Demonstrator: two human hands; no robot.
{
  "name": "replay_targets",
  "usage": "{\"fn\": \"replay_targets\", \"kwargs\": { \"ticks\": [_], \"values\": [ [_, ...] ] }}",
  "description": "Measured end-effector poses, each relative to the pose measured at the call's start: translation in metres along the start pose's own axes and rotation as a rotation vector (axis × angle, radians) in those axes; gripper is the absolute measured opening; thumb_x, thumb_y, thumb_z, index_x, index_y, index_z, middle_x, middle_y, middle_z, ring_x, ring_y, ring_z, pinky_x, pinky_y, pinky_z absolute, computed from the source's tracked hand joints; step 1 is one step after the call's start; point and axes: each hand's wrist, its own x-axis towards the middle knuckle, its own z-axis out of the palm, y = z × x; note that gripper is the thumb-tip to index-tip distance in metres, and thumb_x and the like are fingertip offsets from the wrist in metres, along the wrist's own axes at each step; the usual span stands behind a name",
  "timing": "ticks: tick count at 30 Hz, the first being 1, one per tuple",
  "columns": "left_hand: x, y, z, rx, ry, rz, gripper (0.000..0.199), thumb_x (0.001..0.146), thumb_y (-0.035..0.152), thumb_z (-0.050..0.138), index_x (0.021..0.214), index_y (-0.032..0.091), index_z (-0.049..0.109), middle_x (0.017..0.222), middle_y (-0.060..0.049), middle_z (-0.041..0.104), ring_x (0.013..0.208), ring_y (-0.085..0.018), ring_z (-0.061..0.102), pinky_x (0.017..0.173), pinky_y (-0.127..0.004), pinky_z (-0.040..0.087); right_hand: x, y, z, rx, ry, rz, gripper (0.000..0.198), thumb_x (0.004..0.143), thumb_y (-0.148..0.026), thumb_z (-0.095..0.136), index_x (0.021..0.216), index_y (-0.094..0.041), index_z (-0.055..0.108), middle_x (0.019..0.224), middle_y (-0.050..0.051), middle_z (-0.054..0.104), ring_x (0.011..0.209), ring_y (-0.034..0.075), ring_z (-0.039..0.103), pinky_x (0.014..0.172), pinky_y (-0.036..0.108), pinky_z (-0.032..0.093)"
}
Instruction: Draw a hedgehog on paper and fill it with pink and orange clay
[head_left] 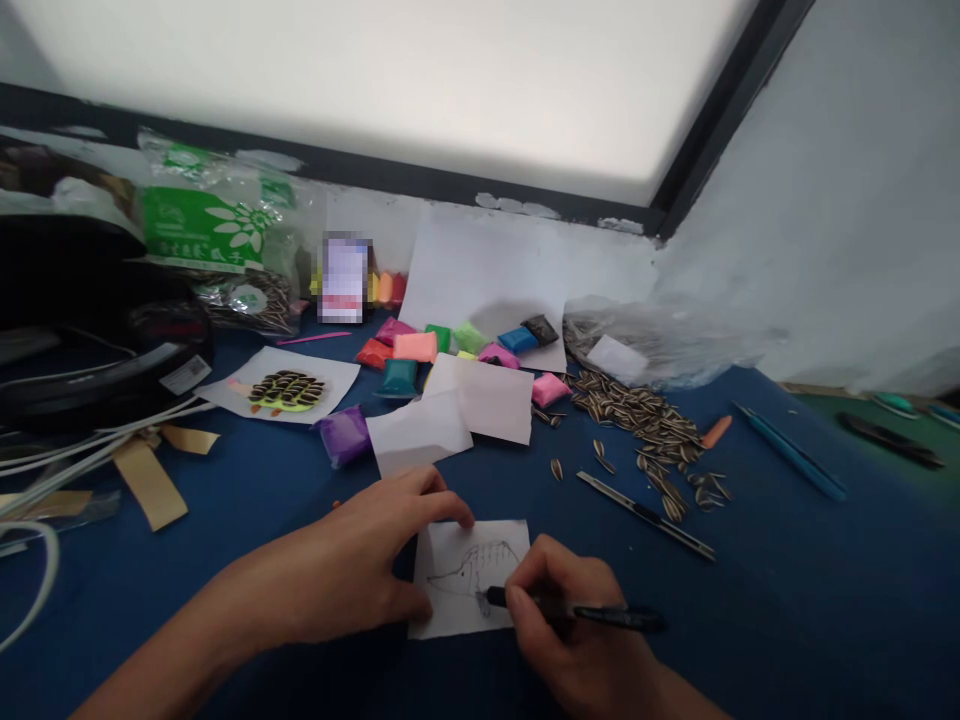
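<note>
A small white sheet of paper (450, 612) lies on the blue tabletop in front of me. Drawn on it in dark lines is an animal with a pointed snout and short strokes along its back. My left hand (390, 550) rests at the sheet's left side, fingers apart, thumb and fingertips on its edge. Pinched in my right hand (574, 620) is a black pen (615, 615), held slanted with its tip at the drawing's lower part. The right hand hides the sheet's right edge.
Sunflower seeds (637, 410) are piled at right, near a craft knife (649, 515) and blue tweezers (791, 450). Coloured clay packets (415, 347) and loose paper (420, 430) lie ahead. A seed-covered clay figure (289, 390), a seed bag (217, 240) and white cables (97, 435) are at left.
</note>
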Motion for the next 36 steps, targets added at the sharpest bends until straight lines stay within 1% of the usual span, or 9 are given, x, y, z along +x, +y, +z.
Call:
{"fn": "replay_targets", "kwargs": {
  "ticks": [4,6,8,12,16,22,27,36],
  "values": [
    [0.0,-0.001,0.0,-0.003,-0.005,-0.011,0.056,0.067,0.018,0.069,0.12,0.036,0.063,0.121,0.0,0.056,0.11,-0.028,0.055,0.083,-0.034,0.046,-0.001,0.003,0.0,-0.016,0.059,0.005,0.018,0.085,-0.02,0.049,0.067,-0.022,0.048,0.052,-0.007,0.044,0.041,0.009,0.04,0.039,0.021,0.028],
    [0.0,-0.002,0.0,-0.001,-0.017,-0.02,0.057,0.068,0.018,0.07,0.12,0.037,0.063,0.122,0.0,0.055,0.11,-0.028,0.054,0.083,-0.035,0.046,-0.002,0.006,-0.001,-0.052,0.097,0.005,0.019,0.087,-0.02,0.05,0.068,-0.023,0.047,0.053,-0.007,0.045,0.041,0.009,0.042,0.04,0.021,0.028],
    [0.0,-0.003,0.0,-0.004,-0.017,-0.012,0.057,0.068,0.019,0.071,0.121,0.039,0.062,0.123,0.001,0.055,0.11,-0.028,0.054,0.082,-0.035,0.046,-0.001,0.009,-0.002,-0.073,0.106,0.006,0.02,0.089,-0.02,0.05,0.069,-0.022,0.048,0.053,-0.007,0.046,0.041,0.009,0.043,0.04,0.02,0.029],
    [0.0,-0.004,0.0,-0.004,-0.01,-0.009,0.056,0.069,0.02,0.072,0.121,0.038,0.063,0.123,0.001,0.055,0.11,-0.028,0.055,0.081,-0.034,0.046,-0.001,0.011,-0.002,-0.061,0.078,-0.006,0.019,0.091,-0.022,0.051,0.071,-0.021,0.051,0.054,-0.006,0.05,0.042,0.009,0.044,0.041,0.021,0.029],
    [0.0,-0.003,0.0,-0.005,-0.018,-0.014,0.057,0.068,0.019,0.07,0.121,0.038,0.063,0.122,0.001,0.055,0.108,-0.027,0.055,0.082,-0.035,0.046,0.0,0.011,-0.002,-0.058,0.058,-0.014,0.019,0.091,-0.022,0.051,0.073,-0.02,0.055,0.057,-0.004,0.054,0.045,0.01,0.048,0.043,0.021,0.032],
    [0.001,-0.002,0.0,0.006,-0.015,-0.012,0.057,0.068,0.019,0.07,0.121,0.037,0.063,0.121,0.0,0.055,0.108,-0.027,0.055,0.082,-0.035,0.046,0.0,0.009,-0.003,-0.084,0.056,-0.013,0.019,0.09,-0.022,0.051,0.072,-0.021,0.054,0.055,-0.005,0.051,0.044,0.01,0.045,0.042,0.022,0.03],
    [0.0,-0.004,0.001,-0.002,-0.015,0.006,0.056,0.069,0.019,0.069,0.121,0.038,0.061,0.123,0.001,0.054,0.108,-0.027,0.055,0.081,-0.035,0.046,0.0,0.008,-0.003,-0.077,0.067,0.003,0.019,0.089,-0.022,0.05,0.071,-0.021,0.052,0.054,-0.005,0.051,0.043,0.01,0.046,0.042,0.021,0.032],
    [0.0,-0.001,-0.001,0.002,-0.017,-0.015,0.056,0.069,0.02,0.069,0.122,0.037,0.062,0.122,0.0,0.055,0.107,-0.027,0.056,0.08,-0.034,0.046,0.0,0.005,-0.003,-0.072,0.056,0.005,0.019,0.087,-0.021,0.05,0.069,-0.021,0.052,0.053,-0.005,0.048,0.043,0.01,0.043,0.04,0.021,0.029]
  ]
}}
